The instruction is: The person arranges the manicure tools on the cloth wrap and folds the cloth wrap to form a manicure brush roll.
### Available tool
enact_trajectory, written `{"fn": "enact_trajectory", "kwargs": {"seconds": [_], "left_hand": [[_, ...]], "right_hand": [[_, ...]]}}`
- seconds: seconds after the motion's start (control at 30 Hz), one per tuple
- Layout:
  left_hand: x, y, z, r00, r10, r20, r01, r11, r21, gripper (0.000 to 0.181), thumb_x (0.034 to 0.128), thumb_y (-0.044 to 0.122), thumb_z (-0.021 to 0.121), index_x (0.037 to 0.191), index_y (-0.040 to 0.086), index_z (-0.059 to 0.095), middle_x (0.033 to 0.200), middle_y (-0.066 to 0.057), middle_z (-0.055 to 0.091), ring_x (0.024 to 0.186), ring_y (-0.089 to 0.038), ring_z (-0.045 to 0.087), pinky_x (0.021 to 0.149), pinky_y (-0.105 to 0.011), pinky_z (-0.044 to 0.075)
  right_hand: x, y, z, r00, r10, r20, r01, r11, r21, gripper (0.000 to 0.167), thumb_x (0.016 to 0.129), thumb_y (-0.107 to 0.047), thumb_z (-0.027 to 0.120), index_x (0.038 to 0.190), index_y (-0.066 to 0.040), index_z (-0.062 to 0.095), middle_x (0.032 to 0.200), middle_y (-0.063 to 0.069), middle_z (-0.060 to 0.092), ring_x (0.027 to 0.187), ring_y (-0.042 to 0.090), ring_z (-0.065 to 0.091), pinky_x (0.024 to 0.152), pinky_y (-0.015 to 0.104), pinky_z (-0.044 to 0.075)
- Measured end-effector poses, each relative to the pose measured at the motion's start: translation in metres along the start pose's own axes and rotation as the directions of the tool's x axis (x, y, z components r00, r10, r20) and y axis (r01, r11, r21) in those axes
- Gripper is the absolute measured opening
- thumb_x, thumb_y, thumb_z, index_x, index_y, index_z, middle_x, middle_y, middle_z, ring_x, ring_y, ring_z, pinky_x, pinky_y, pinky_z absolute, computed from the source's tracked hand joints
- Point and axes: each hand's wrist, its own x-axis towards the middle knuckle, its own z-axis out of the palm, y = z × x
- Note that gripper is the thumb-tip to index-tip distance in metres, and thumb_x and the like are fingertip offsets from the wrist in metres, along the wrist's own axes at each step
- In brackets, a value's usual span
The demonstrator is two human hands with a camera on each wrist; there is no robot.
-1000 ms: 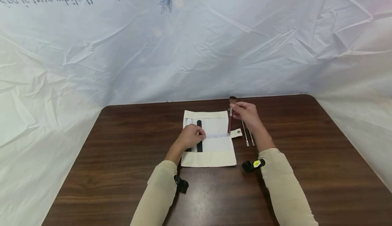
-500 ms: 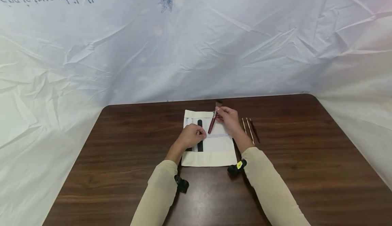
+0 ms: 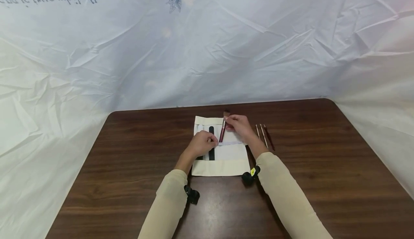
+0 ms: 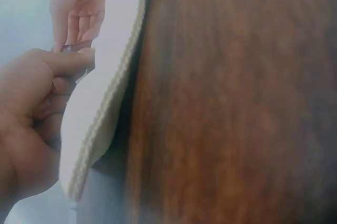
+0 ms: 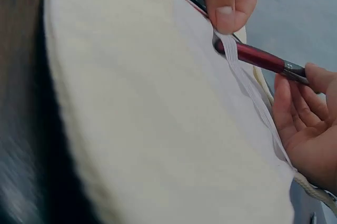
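**Dark red-handled brush with a metal collar and brown bristles (image 3: 222, 133) sits pinched, handle end under the elastic**

The person's right grip (image 3: 239, 124) is closed to a narrow pinch, thumb and fingertips holding the brush at its collar, just below the bristles. The brush slants over the far half of an unfolded cream cloth pouch (image 3: 221, 168); its bristles point to the far side, and its handle runs out of the grip toward the near side. In the right wrist view the handle's end passes beneath a white ribbed elastic band (image 5: 246, 80).

The left grip (image 3: 202, 143), just left of the handle's end, is also closed to a pinch, thumb against finger on that band.

A flat black strip (image 3: 211, 155) lies in the pouch left of the brush, partly hidden by the left grip. Right of the pouch, two slim pale sticks (image 3: 264, 135) and a slim dark stick (image 3: 270, 138) lie side by side on the dark brown wooden table (image 3: 129, 142).
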Motion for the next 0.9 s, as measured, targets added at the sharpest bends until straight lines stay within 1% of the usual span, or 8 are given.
{"fn": "enact_trajectory", "kwargs": {"seconds": [0.17, 0.27, 0.33, 0.43, 0.53, 0.67, 0.77, 0.9], "left_hand": [[-0.002, 0.0, -0.001, 1.0, -0.026, -0.003, 0.026, 0.999, -0.033, 0.014, 0.097, 0.012, 0.067, 0.094, 0.006, 0.079, 0.055, 0.005, 0.047, 0.053, -0.01, 0.039, 0.054, -0.023, 0.035], [-0.002, 0.001, -0.001, 1.0, -0.029, -0.01, 0.029, 0.999, -0.039, 0.014, 0.0968, 0.012, 0.067, 0.094, 0.006, 0.079, 0.054, 0.005, 0.046, 0.052, -0.01, 0.039, 0.053, -0.023, 0.035], [-0.002, 0.001, -0.001, 0.999, -0.028, -0.016, 0.027, 0.999, -0.041, 0.014, 0.0965, 0.012, 0.067, 0.094, 0.005, 0.079, 0.053, 0.005, 0.045, 0.05, -0.009, 0.038, 0.052, -0.023, 0.035], [-0.002, 0.001, 0.0, 0.999, -0.03, -0.023, 0.029, 0.998, -0.051, 0.013, 0.0959, 0.011, 0.068, 0.093, 0.005, 0.079, 0.052, 0.006, 0.043, 0.05, -0.009, 0.038, 0.051, -0.023, 0.035], [-0.002, 0.001, 0.001, 0.999, -0.033, -0.022, 0.031, 0.997, -0.065, 0.013, 0.0957, 0.011, 0.068, 0.092, 0.005, 0.079, 0.052, 0.006, 0.044, 0.05, -0.008, 0.039, 0.051, -0.022, 0.035], [0.0, 0.0, 0.001, 0.999, -0.033, -0.016, 0.032, 0.996, -0.08, 0.013, 0.0952, 0.011, 0.069, 0.092, 0.004, 0.079, 0.053, 0.006, 0.044, 0.051, -0.007, 0.039, 0.051, -0.021, 0.034], [0.0, 0.0, 0.0, 0.999, -0.035, -0.019, 0.033, 0.995, -0.094, 0.012, 0.0945, 0.01, 0.069, 0.092, 0.003, 0.078, 0.052, 0.007, 0.044, 0.05, -0.006, 0.039, 0.051, -0.021, 0.034], [-0.001, -0.002, -0.001, 0.999, -0.038, -0.022, 0.035, 0.994, -0.106, 0.012, 0.094, 0.009, 0.068, 0.091, 0.002, 0.078, 0.052, 0.007, 0.043, 0.049, -0.006, 0.038, 0.05, -0.021, 0.033]], "right_hand": [[0.004, -0.002, -0.002, 0.996, 0.076, 0.053, -0.068, 0.987, -0.145, 0.037, 0.102, -0.02, 0.063, 0.128, 0.007, 0.063, 0.084, -0.003, 0.064, 0.069, 0.003, 0.065, 0.066, 0.016, 0.057], [0.005, -0.004, -0.003, 0.987, 0.131, 0.093, -0.109, 0.972, -0.21, 0.039, 0.102, -0.021, 0.063, 0.13, 0.006, 0.062, 0.086, -0.003, 0.065, 0.071, 0.004, 0.065, 0.067, 0.016, 0.057], [0.004, -0.006, -0.004, 0.978, 0.164, 0.126, -0.129, 0.96, -0.248, 0.039, 0.102, -0.02, 0.062, 0.13, 0.006, 0.063, 0.085, -0.002, 0.066, 0.07, 0.004, 0.066, 0.066, 0.016, 0.057], [0.002, -0.01, -0.004, 0.963, 0.21, 0.172, -0.155, 0.946, -0.284, 0.034, 0.101, -0.018, 0.062, 0.124, 0.006, 0.066, 0.077, -0.002, 0.068, 0.066, 0.004, 0.067, 0.064, 0.016, 0.056], [0.0, -0.014, -0.004, 0.949, 0.241, 0.202, -0.171, 0.936, -0.309, 0.025, 0.101, -0.015, 0.061, 0.112, 0.005, 0.072, 0.068, -0.002, 0.069, 0.06, 0.003, 0.067, 0.059, 0.016, 0.055], [-0.002, -0.016, -0.003, 0.936, 0.271, 0.223, -0.182, 0.918, -0.351, 0.019, 0.1, -0.013, 0.062, 0.098, 0.001, 0.074, 0.061, -0.003, 0.068, 0.055, 0.002, 0.064, 0.055, 0.015, 0.052], [-0.001, -0.015, -0.001, 0.931, 0.29, 0.222, -0.189, 0.903, -0.386, 0.018, 0.099, -0.014, 0.063, 0.094, 0.001, 0.072, 0.059, -0.004, 0.068, 0.052, 0.0, 0.063, 0.053, 0.014, 0.051], [-0.002, -0.013, 0.003, 0.931, 0.293, 0.219, -0.191, 0.899, -0.393, 0.018, 0.098, -0.014, 0.064, 0.089, 0.0, 0.071, 0.057, -0.004, 0.067, 0.051, 0.001, 0.063, 0.052, 0.014, 0.051]]}}
